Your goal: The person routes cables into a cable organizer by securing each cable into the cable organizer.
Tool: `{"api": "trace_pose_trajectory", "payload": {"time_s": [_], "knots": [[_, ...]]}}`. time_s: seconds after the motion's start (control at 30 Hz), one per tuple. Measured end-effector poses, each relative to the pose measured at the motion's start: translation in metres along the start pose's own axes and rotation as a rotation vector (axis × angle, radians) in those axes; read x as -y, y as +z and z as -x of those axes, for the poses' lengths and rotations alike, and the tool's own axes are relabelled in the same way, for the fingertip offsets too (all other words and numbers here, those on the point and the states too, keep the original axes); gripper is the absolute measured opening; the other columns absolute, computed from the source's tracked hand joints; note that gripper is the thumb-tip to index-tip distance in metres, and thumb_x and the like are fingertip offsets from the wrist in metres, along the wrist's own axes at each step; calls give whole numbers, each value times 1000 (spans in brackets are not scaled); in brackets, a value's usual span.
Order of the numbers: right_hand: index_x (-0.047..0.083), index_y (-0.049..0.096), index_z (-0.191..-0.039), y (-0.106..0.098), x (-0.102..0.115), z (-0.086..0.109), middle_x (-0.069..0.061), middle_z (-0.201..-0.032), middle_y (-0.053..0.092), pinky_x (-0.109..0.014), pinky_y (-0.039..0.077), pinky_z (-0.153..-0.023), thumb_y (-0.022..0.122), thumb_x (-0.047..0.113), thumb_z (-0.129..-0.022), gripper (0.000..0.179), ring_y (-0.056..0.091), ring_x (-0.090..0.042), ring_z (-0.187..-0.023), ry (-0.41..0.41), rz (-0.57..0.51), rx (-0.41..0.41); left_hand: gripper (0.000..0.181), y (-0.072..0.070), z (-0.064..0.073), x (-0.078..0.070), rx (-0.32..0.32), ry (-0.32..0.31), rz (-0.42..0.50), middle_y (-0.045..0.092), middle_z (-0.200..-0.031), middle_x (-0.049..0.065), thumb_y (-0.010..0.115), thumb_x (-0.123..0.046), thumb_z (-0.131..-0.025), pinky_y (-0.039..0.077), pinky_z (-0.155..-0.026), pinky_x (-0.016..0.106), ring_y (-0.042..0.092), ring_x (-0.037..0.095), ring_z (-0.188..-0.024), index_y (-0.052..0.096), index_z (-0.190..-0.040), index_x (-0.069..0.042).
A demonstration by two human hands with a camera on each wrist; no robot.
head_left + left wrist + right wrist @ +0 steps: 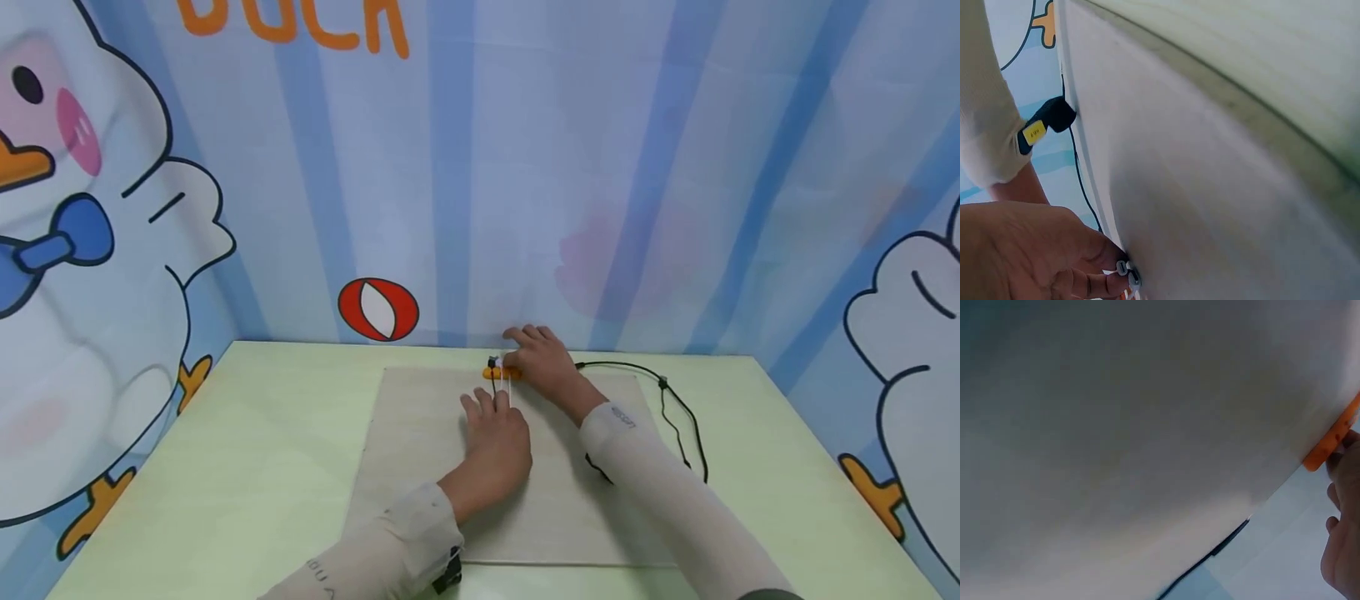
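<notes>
An orange strip-shaped cable holder [491,373] sits at the far edge of a pale board [420,450], with thin white cables [510,388] and a black cable [492,380] running from it toward me. My right hand [546,362] grips the holder's right end; in the right wrist view, fingertips meet the orange strip [1329,445]. Nearer to me, my left hand [497,442] has its fingers at the white cables. In the left wrist view, its thumb and finger pinch at small pale cable plugs [1122,268], partly hidden by the hand.
A black cable [678,400] with a tied knot curves over the pale green table [285,433] to the right of the board. Behind the table hangs a blue striped cloth [510,167] with cartoon ducks. A black wrist strap [448,573] is on the left sleeve.
</notes>
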State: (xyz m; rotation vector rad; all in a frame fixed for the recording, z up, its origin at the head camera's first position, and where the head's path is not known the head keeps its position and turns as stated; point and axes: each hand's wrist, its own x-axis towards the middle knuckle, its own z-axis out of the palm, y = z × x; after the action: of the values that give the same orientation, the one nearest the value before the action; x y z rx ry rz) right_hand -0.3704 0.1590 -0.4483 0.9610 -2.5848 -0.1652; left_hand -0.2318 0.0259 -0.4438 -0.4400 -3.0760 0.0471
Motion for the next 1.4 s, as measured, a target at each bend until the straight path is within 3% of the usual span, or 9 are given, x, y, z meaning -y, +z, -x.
{"api": "trace_pose_trajectory", "payload": {"time_s": [0.17, 0.2, 0.4, 0.43, 0.53, 0.73, 1.07, 1.2, 1.4], "knots": [[24, 88, -124, -4, 4, 2, -10, -156, 66, -53, 53, -118, 71, 10, -110, 26, 63, -33, -136, 67, -41, 62, 38, -6, 1, 4, 6, -17, 39, 60, -147, 24, 71, -34, -109, 35, -130, 69, 49, 50, -153, 77, -126, 0], [24, 87, -125, -4, 4, 3, -10, -156, 66, -53, 53, -118, 71, 10, -110, 26, 63, -34, -136, 76, -49, 71, 40, 5, -5, 5, -19, -13, 41, 60, -147, 24, 69, -36, -110, 32, -131, 70, 47, 51, -153, 78, -125, 0], [21, 82, -136, -17, 2, 6, -13, -159, 64, -57, 55, -116, 68, 11, -113, 29, 65, -37, -136, 142, -92, 127, 39, 4, -11, 12, -41, -18, 87, 64, -140, 25, 70, -38, -109, 32, -128, 73, 51, 51, -147, 79, -120, -1], [20, 81, -137, -21, 2, 6, -13, -160, 64, -57, 55, -116, 68, 11, -113, 30, 66, -37, -136, 156, -96, 130, 36, -8, -7, 12, -21, -23, 105, 66, -138, 24, 72, -35, -108, 34, -127, 73, 54, 51, -144, 79, -119, -1], [19, 79, -141, -32, 1, 10, -13, -159, 65, -58, 57, -114, 69, 10, -112, 32, 67, -38, -136, 206, -104, 144, 35, -8, -12, 14, -32, -23, 133, 67, -136, 23, 73, -34, -109, 35, -126, 75, 58, 50, -141, 78, -121, -2], [19, 74, -148, -46, -3, 26, -14, -158, 65, -59, 58, -111, 68, 15, -113, 35, 66, -39, -137, 315, -133, 188, 36, -2, -25, 16, -81, 8, 177, 66, -143, 23, 71, -33, -109, 34, -125, 75, 59, 48, -138, 76, -128, -3], [14, 75, -144, -57, -9, 65, -17, -149, 69, -60, 60, -104, 65, 14, -113, 32, 68, -42, -128, 399, -138, 209, 38, 1, -41, 9, -115, 29, 121, 65, -149, 20, 69, -34, -111, 32, -128, 73, 58, 48, -143, 76, -140, -11], [13, 77, -140, -64, -9, 80, -19, -143, 71, -61, 62, -99, 65, 11, -112, 30, 69, -43, -125, 423, -142, 205, 31, 1, -46, 3, -156, 63, 88, 67, -144, 17, 69, -33, -110, 34, -125, 69, 58, 45, -139, 77, -133, -14], [11, 79, -133, -75, -1, 101, -20, -142, 71, -61, 62, -97, 69, 10, -109, 26, 70, -45, -123, 437, -145, 206, 25, 5, -55, -2, -220, 188, 37, 68, -134, 10, 69, -33, -111, 37, -124, 64, 58, 40, -138, 75, -125, -15]]}}
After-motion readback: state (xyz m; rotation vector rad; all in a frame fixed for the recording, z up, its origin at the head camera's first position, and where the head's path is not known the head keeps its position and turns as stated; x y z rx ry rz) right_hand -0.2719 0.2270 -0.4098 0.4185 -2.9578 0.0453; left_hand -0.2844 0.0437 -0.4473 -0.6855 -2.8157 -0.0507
